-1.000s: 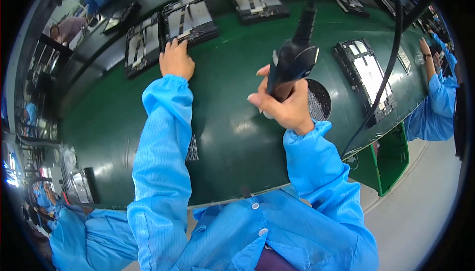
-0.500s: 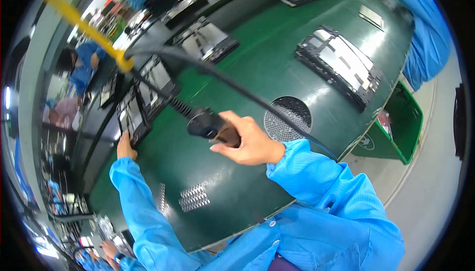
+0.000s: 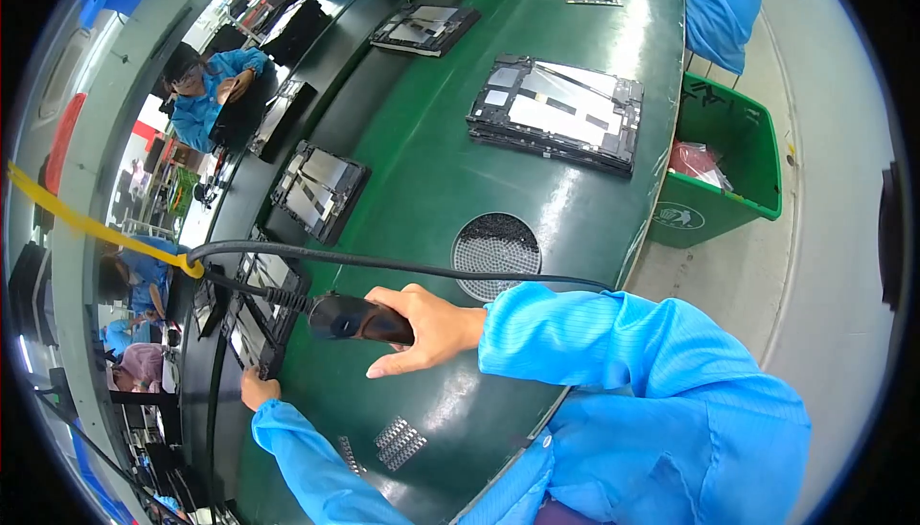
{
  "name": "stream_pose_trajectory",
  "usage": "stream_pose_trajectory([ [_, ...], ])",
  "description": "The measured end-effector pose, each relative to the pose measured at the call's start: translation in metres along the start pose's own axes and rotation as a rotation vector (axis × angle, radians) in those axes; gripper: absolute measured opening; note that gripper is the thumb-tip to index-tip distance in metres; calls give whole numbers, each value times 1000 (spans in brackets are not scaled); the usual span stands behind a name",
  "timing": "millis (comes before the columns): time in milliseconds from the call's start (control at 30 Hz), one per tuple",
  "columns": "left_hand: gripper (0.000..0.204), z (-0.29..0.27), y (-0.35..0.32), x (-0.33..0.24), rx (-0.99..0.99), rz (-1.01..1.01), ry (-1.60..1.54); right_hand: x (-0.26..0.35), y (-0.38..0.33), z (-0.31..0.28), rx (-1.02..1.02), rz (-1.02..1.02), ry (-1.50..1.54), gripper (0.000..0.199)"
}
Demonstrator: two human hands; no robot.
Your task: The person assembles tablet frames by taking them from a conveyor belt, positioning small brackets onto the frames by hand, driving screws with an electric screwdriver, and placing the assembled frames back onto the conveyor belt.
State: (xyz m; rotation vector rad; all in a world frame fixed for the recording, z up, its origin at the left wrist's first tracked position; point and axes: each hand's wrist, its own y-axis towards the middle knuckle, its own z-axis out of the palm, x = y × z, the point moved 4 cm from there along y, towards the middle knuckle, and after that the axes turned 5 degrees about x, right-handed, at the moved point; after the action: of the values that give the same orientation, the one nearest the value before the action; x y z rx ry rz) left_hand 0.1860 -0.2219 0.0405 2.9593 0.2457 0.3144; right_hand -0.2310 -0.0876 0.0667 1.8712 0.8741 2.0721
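My right hand (image 3: 422, 330) grips a black electric screwdriver (image 3: 356, 318) whose black cable (image 3: 402, 263) loops away over the green bench (image 3: 422, 171). The tool lies sideways above the bench, pointing left toward an open tablet chassis (image 3: 254, 319) on the dark conveyor strip. My left hand (image 3: 259, 391) rests on the near edge of that chassis, fingers closed against it. Both arms wear blue sleeves.
Another open tablet chassis (image 3: 318, 190) lies further along the strip, a larger one (image 3: 558, 113) on the bench. A round perforated grille (image 3: 496, 245) sits by my right wrist. A green bin (image 3: 724, 175) stands at the right. Other people in blue work across the line.
The view has swung further right and tilted. My right hand has carried the screwdriver down and left, closer to the chassis that my left hand keeps holding.
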Motion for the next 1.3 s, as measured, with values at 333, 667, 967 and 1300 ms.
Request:
stream_pose_trajectory([
  [333, 65, 3, -2, 21, 133, 65, 7, 2, 3, 9, -18, -54, -45, 51],
  [667, 40, -65, -15, 27, -388, -22, -7, -3, 8, 6, -3, 121, -66, 52],
  [967, 32, -153, -106, 47, -586, -76, 2, -1, 2, 6, -57, 52, -17, 35],
  [1300, 26, -192, -227, -122, -681, 638, -401, 26, 12, -34, -138, 41, -149, 30],
])
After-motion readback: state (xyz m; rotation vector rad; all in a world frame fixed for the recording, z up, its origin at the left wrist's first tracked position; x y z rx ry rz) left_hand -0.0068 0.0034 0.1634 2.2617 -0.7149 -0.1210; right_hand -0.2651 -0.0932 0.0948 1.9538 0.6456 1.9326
